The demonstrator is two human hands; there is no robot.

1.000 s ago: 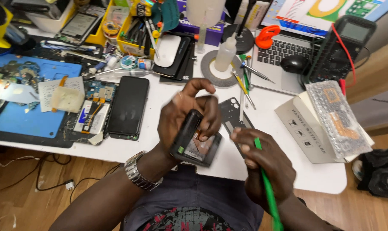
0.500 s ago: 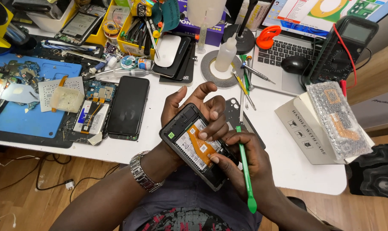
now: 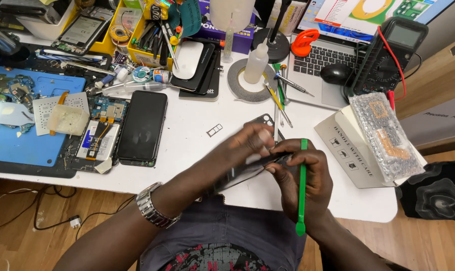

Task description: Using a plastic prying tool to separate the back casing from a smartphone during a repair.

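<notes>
1. Fingers (image 3: 260,138) of the left hand (image 3: 242,150) are clenched on the upper edge of a dark phone (image 3: 242,173), held edge-on just above the near rim of the white surface (image 3: 197,150).
2. Right hand (image 3: 302,180) pinches the same phone at its right end; its fingers (image 3: 287,150) meet the left fingertips there.
3. Right hand also grips a green plastic pry tool (image 3: 301,190), upright along the palm, its flat tip pointing down past the wrist.
4. Left wrist carries a metal watch (image 3: 155,207).
5. Black phone (image 3: 143,125) lies face up on the surface, left of the hands, well apart.
6. Opened phone (image 3: 99,138) with exposed battery lies touching it, on a blue mat (image 3: 22,145).
7. Small tray frame (image 3: 214,130) lies near the left hand.
8. Bubble-wrapped part (image 3: 385,138) rests on a white box (image 3: 348,150), right of the hands.
</notes>
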